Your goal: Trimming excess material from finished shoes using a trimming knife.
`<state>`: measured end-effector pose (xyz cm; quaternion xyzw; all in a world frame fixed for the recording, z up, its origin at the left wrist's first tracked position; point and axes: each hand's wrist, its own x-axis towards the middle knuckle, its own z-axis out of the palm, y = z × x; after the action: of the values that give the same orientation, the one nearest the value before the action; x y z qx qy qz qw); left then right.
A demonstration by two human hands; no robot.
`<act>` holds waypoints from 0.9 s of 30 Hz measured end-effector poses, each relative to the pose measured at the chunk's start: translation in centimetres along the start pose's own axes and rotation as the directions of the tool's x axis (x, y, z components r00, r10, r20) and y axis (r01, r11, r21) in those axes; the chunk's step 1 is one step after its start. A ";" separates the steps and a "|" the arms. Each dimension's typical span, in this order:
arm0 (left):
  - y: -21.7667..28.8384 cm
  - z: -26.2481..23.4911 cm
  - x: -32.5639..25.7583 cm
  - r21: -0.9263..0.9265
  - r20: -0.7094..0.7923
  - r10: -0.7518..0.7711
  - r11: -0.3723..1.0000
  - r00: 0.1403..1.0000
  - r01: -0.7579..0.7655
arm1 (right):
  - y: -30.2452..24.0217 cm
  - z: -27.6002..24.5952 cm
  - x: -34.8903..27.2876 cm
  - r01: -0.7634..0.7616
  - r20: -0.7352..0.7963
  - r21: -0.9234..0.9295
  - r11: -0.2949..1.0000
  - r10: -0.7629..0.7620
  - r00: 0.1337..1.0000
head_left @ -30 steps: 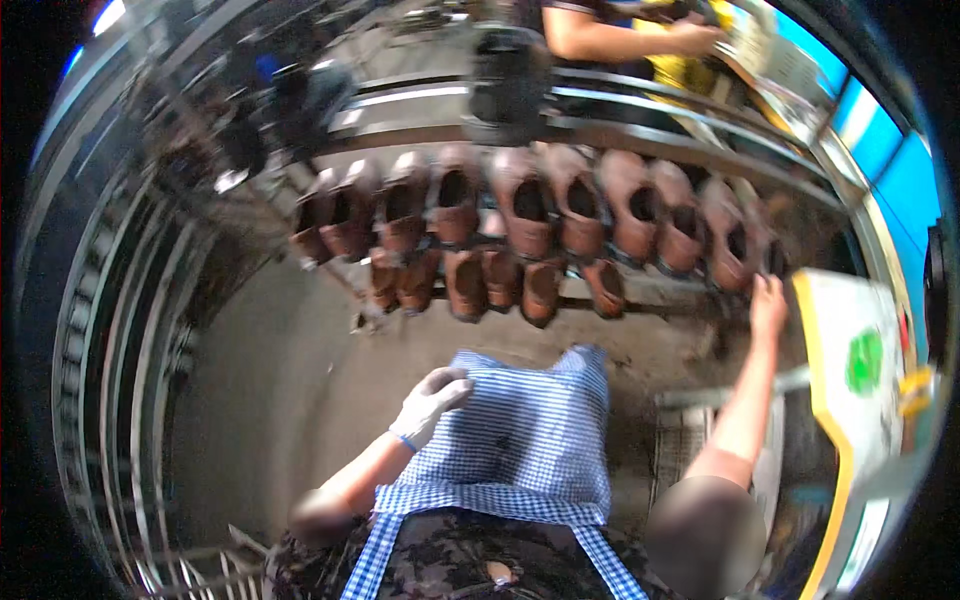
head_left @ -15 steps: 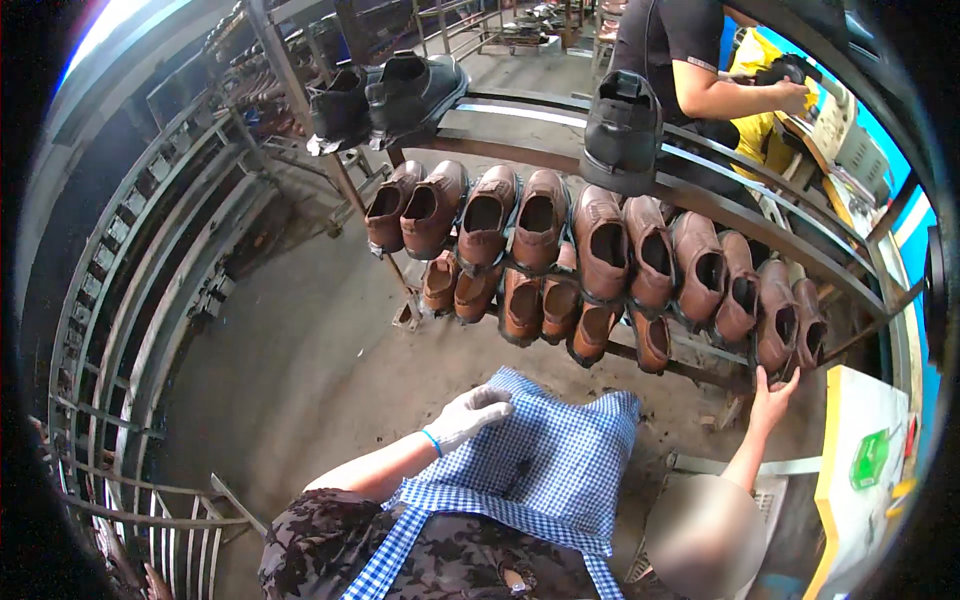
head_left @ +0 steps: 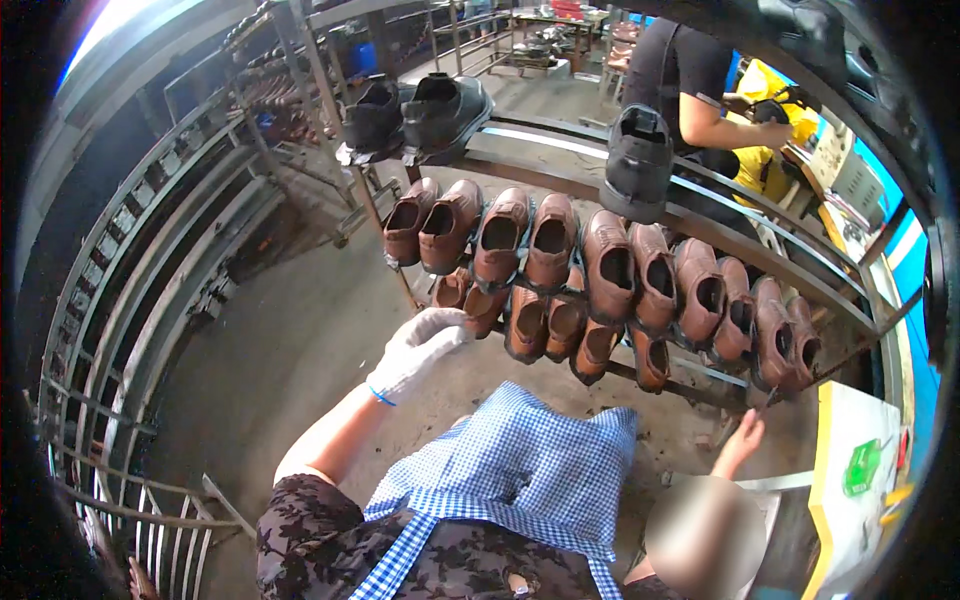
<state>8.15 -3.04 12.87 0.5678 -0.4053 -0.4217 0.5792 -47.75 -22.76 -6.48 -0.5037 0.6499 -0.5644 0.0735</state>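
Observation:
A metal rack holds two rows of brown leather shoes: an upper row (head_left: 600, 260) and a shorter lower row (head_left: 525, 325). My left hand (head_left: 418, 348), in a white glove, reaches up toward the leftmost shoe of the lower row (head_left: 455, 290), fingers loosely curled and holding nothing. My right hand (head_left: 743, 438) is bare and open, and hangs below the rack's right end, near the rightmost shoes (head_left: 785, 340). A blue checked apron (head_left: 530, 470) covers my front.
Black shoes (head_left: 440, 110) sit on the rack's top level, one more (head_left: 637, 160) on the rail farther right. Another person (head_left: 690, 80) works behind the rack. A yellow-edged table (head_left: 845, 430) with a green item (head_left: 862, 468) stands at right. Wire racks (head_left: 110, 300) curve along the left.
My left hand has lifted off the apron and moved up to the lower row of shoes. My right hand has dropped away from the rightmost shoe. The view has tilted.

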 end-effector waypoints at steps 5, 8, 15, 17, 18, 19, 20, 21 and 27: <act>1.3 -0.3 -0.2 0.008 0.050 0.027 1.000 0.998 -0.028 | -1.7 0.9 -8.9 -0.454 0.223 0.309 0.836 0.400 0.889; 2.2 1.6 -1.5 -0.029 0.089 0.022 0.999 0.996 -0.019 | -6.2 1.6 -9.9 -0.439 0.336 0.366 0.821 0.323 0.885; -0.3 5.4 -3.5 -0.142 0.311 -0.001 0.989 0.950 0.048 | -26.2 -0.9 2.3 0.031 0.162 0.677 0.735 -0.190 0.968; -1.2 6.2 -3.0 -0.196 0.264 0.011 0.980 0.964 0.042 | -30.2 -2.1 7.8 0.328 -0.121 0.624 0.709 -0.327 0.937; -1.0 6.6 -3.5 -0.187 0.275 0.020 0.982 0.961 0.033 | -31.7 -2.7 10.7 0.439 -0.229 0.599 0.670 -0.382 0.895; -1.0 7.1 -3.1 -0.203 0.283 0.017 0.978 0.959 0.042 | -33.5 -4.3 13.2 0.443 -0.288 0.591 0.674 -0.337 0.897; -1.2 7.4 -2.9 -0.216 0.269 0.016 0.975 0.963 0.044 | -34.3 -5.0 16.3 0.515 -0.381 0.487 0.705 -0.359 0.852; -1.9 7.0 -2.5 -0.195 0.266 0.014 0.980 0.964 0.039 | -35.1 -5.5 19.2 0.539 -0.430 0.419 0.731 -0.363 0.827; -2.9 6.5 -1.6 -0.202 0.096 -0.051 0.977 0.994 0.070 | -34.1 -14.2 37.6 0.401 -0.454 -0.163 0.902 -0.429 0.781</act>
<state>1.39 -3.58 10.12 0.4974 -0.3678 -0.5040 0.6027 -55.81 -36.17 43.84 -0.4805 0.5365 -0.6545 -0.2302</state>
